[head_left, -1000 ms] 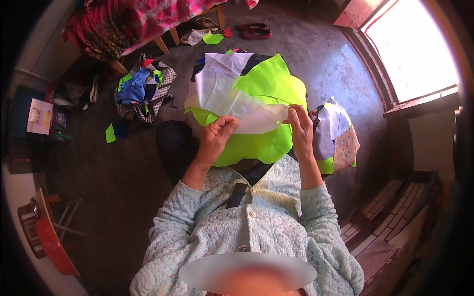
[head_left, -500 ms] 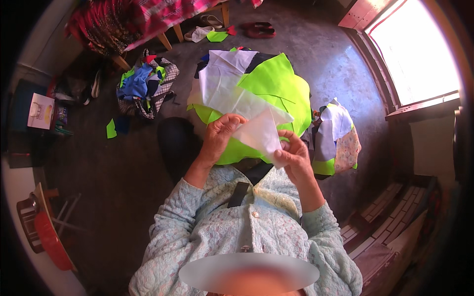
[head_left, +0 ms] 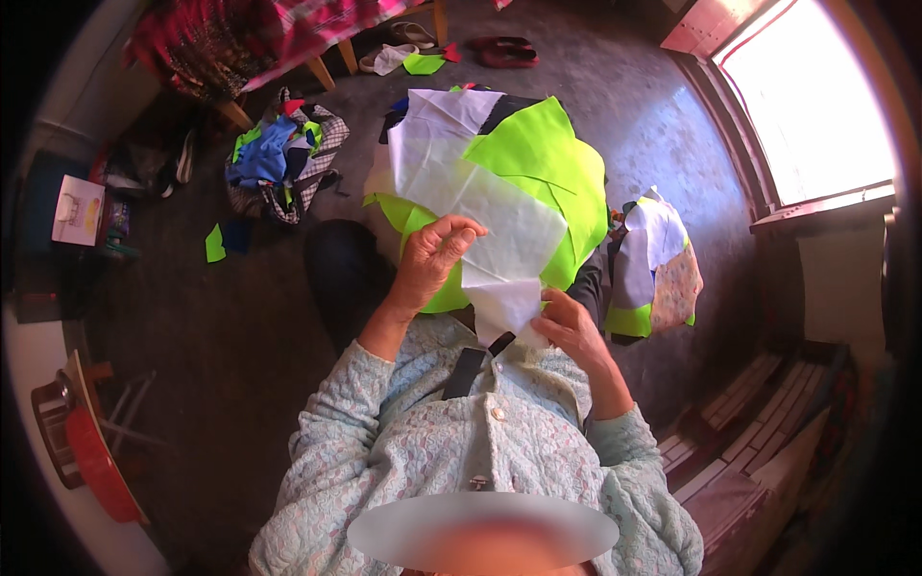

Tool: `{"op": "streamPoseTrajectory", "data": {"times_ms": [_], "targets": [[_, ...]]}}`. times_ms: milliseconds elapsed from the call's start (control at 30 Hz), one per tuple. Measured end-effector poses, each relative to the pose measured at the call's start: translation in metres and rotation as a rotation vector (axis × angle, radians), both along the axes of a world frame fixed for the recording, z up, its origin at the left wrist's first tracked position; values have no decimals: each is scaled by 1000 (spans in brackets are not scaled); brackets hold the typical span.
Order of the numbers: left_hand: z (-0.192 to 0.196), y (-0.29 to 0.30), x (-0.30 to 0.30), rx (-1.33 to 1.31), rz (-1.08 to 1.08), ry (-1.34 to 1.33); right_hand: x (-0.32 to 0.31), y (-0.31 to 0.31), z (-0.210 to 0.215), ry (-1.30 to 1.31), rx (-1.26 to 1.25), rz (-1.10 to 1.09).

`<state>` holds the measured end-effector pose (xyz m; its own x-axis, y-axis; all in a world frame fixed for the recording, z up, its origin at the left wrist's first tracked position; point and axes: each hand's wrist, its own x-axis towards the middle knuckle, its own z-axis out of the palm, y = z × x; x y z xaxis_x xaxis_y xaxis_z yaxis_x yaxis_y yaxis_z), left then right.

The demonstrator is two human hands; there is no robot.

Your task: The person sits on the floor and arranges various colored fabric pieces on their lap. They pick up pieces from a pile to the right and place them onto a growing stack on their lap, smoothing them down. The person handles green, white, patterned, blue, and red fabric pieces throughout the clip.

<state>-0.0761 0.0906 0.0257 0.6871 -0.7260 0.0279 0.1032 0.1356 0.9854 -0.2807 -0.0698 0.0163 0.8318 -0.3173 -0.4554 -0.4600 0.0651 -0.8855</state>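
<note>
- Since the earlier frame, the near end of the white cloth has been brought down toward the jacket, and the right hand has been lowered with it; the left hand has been kept at nearly the same place.
- The white cloth is spread over bright green cloth in front of the body, with its near end narrowed and hung just above the jacket's lower front.
- The near end's right edge is gripped by the right hand, with the fingers curled and the thumb laid beside them.
- The left hand's thumb and fingertips are brought together over the white cloth's left part; whether any cloth is caught between them cannot be told.
- At the far side, a pale lilac piece is laid beside the green cloth.
- To the left, a checked bag is filled with scraps, blue cloth among them; a small green scrap is seen on the floor nearby.
- To the right, a second heap is formed of pale, floral and green pieces.
</note>
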Motion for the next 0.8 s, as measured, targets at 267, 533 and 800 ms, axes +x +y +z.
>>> {"op": "streamPoseTrajectory", "data": {"times_ms": [267,533,800], "targets": [[-3,2,5,61,-25,-60,61,-4,50,-571,-946,-53],[-8,26,76,69,502,-212,123,18,-3,-362,-1369,266],[-44,28,144,685,457,-319,118,19,-4,-330,-1383,273]]}}
